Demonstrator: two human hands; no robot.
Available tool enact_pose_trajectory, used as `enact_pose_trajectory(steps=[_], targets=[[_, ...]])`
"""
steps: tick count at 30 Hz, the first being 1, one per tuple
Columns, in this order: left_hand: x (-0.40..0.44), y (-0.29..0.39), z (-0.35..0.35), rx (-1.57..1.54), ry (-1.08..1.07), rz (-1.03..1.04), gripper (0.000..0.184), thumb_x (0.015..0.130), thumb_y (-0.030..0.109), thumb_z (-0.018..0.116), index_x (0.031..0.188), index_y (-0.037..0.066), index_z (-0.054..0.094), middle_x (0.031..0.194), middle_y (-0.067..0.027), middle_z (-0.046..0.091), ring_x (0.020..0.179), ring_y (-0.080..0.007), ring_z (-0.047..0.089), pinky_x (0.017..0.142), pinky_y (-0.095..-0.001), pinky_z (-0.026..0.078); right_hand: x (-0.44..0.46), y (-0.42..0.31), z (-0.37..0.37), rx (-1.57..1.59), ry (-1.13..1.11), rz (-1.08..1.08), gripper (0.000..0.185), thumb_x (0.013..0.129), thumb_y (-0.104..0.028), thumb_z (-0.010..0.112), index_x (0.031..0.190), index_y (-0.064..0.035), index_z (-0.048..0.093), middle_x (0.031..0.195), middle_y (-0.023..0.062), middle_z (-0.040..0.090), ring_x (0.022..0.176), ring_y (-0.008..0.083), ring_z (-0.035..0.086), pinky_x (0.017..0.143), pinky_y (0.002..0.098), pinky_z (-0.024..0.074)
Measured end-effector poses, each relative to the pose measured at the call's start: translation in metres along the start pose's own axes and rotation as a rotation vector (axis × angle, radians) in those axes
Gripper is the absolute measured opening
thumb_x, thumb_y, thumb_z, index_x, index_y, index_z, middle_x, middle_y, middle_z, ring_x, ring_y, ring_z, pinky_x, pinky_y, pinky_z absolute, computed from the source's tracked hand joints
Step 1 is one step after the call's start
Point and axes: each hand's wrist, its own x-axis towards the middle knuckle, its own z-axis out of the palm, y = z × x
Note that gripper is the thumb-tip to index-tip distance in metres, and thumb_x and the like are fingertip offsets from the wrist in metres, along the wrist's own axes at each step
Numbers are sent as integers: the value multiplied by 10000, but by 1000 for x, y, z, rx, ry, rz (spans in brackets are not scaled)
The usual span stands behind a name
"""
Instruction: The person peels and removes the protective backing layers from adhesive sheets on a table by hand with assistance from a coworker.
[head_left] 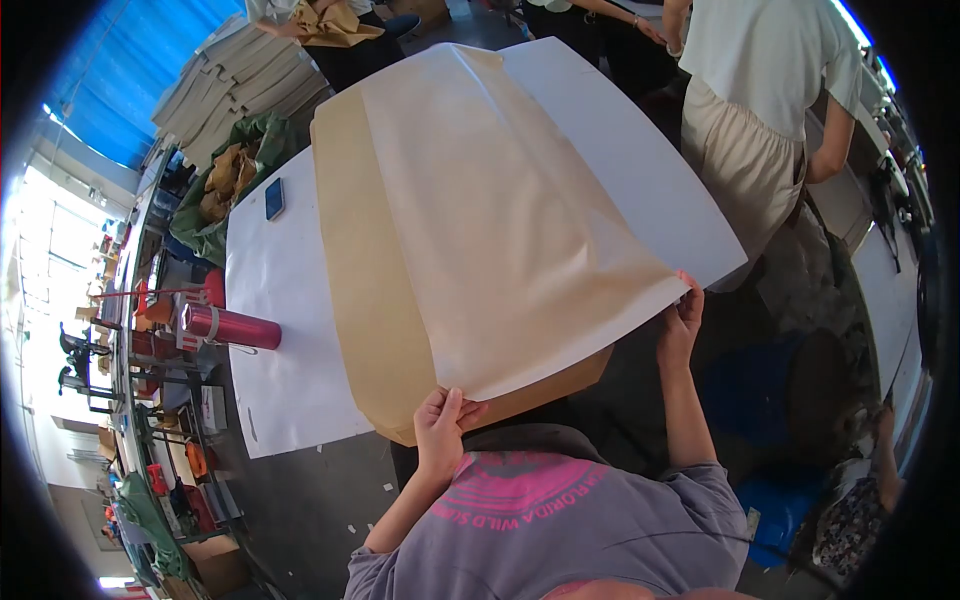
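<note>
Nearest to us was our grey T-shirt [560, 505] with its pink print. Just past it, our left hand [438, 430] pinched the near left corner of the cream sheet [490, 200], thumb on top, fingers curled beneath, forearm slanting inward. Our right hand [683, 308] reached farther out, its fingers almost closed on the right corner; the underside of that grip was hidden. Between them the near edge was lifted. We judged that an uneven pull could have deepened the folds toward the right corner or set the sheet askew, and a loose pinch could have let a corner slip. A hard tug might also have dragged and creased the brown paper [372, 260] underneath.

Both layers lay across the white table [285, 390]. On its left side we had a pink bottle [240, 328], and beyond that a phone [275, 199]. Farther off were a green sack [200, 235], a stack of pale sheets [235, 75], a co-worker holding brown material [333, 24], and another in a white top [765, 60] at the right.
</note>
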Motion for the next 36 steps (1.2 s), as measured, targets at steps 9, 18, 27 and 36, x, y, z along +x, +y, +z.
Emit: enact_pose_trajectory(steps=[9,18,27,36], targets=[[-2,-10,14,-50,-18,-61,200,976,164,456,895,-1,534,903,-116,642,842,-199,654,801,-351,550,-2,1,29,-176,288,-52,725,862,54,534,1440,-115,129,1432,122,283,1249,225,397,1020,346,358],[-4,-9,7,-9,-90,-88,217,985,173,433,1038,-11,534,998,-112,633,925,-196,635,845,-350,528,-5,-21,-10,140,366,427,571,891,-151,601,1363,-56,294,1033,153,601,927,207,599,762,339,502],[-1,-17,-8,-179,-177,-70,205,984,154,429,1079,-2,523,1072,-118,618,1004,-219,614,907,-379,496,4,-22,-25,-256,324,419,398,905,-227,589,1206,-33,413,872,121,635,704,170,633,573,268,522],[-3,-16,-3,-177,-188,-39,178,977,125,435,1061,-7,520,1078,-127,615,1011,-242,612,899,-412,512,-26,-6,-23,-382,162,652,278,861,-338,645,760,-82,606,668,-14,587,614,76,580,529,223,455]])
